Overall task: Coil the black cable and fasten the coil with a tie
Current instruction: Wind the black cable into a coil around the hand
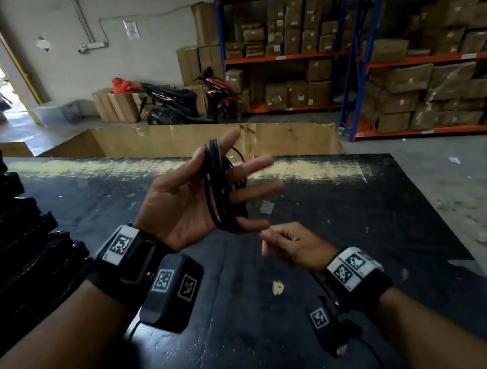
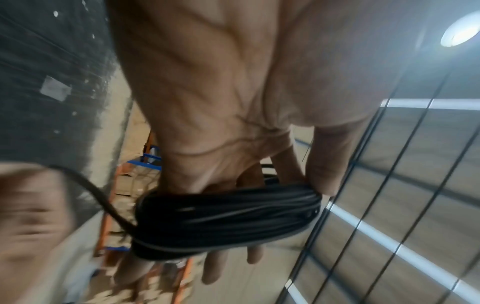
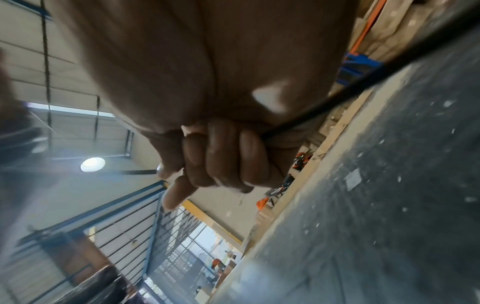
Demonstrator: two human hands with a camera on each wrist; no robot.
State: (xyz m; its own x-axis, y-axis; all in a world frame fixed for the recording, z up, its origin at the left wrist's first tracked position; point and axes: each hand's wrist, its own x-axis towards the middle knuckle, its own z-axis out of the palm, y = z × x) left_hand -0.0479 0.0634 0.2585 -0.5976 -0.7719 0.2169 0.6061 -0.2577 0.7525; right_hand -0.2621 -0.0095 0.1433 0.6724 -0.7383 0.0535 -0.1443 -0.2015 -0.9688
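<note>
Left hand (image 1: 178, 202) up over the black surface (image 1: 360, 232), palm facing me, fingers (image 1: 252, 165) spread straight, nothing clenched. Black cable (image 1: 217, 187) is looped in several turns around that hand, running from between thumb and index down across the base of the fingers to the little-finger side; the left wrist view shows the bundle (image 2: 228, 218) lying flat across the fingers, with one strand leaving it toward the blurred right hand. Right hand (image 1: 292, 245) sits just below and right of the coil, close to the left little finger, fingers (image 3: 223, 156) curled into a fist around a single cable strand (image 3: 363, 82) that exits on the little-finger side; index partly extended. No tie visible on the coil. Stack of black items (image 1: 9, 236) along the left edge of the surface, open cardboard box (image 1: 172, 137) beyond its far edge, two scooters (image 1: 189, 100) by the wall, shelving (image 1: 402, 59) full of cartons on the right.
</note>
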